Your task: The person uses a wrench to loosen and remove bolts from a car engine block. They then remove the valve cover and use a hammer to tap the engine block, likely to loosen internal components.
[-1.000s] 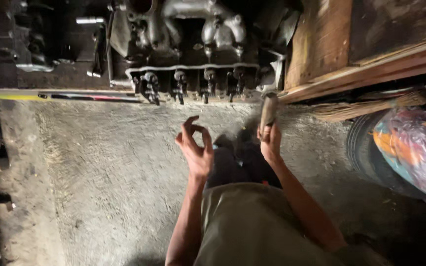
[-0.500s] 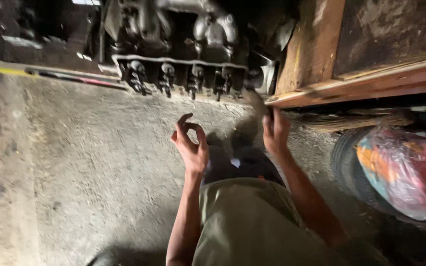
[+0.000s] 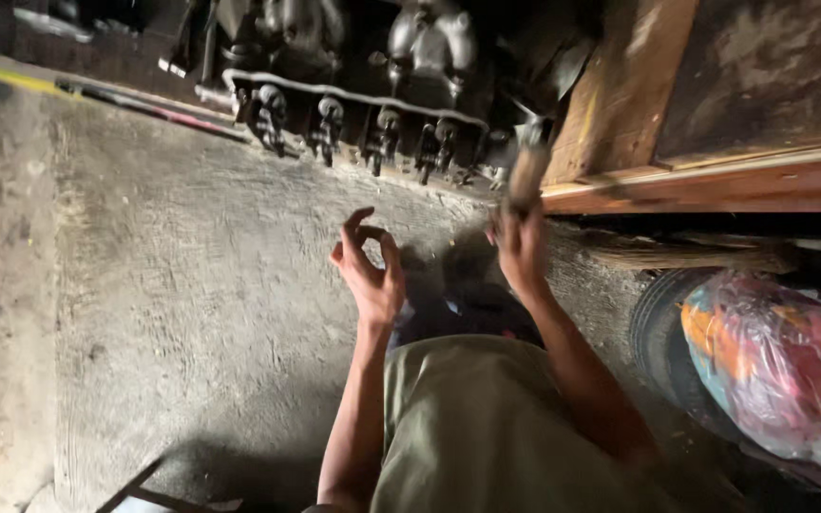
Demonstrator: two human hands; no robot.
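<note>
The wooden handle [image 3: 527, 176] is a short, pale brown stick, blurred, so its top end cannot be made out. The right hand [image 3: 520, 249] is raised with its fingers wrapped tight around the lower part of the handle, forearm slanting up from the olive trousers [image 3: 486, 437]. The left hand [image 3: 368, 271] holds nothing; it is lifted with fingers loosely curled, thumb and forefinger nearly meeting. The handle stands upright just beside the near end of the dark engine block [image 3: 353, 104], close against the wooden bench frame [image 3: 715, 185], well above the concrete floor [image 3: 192, 285]
</note>
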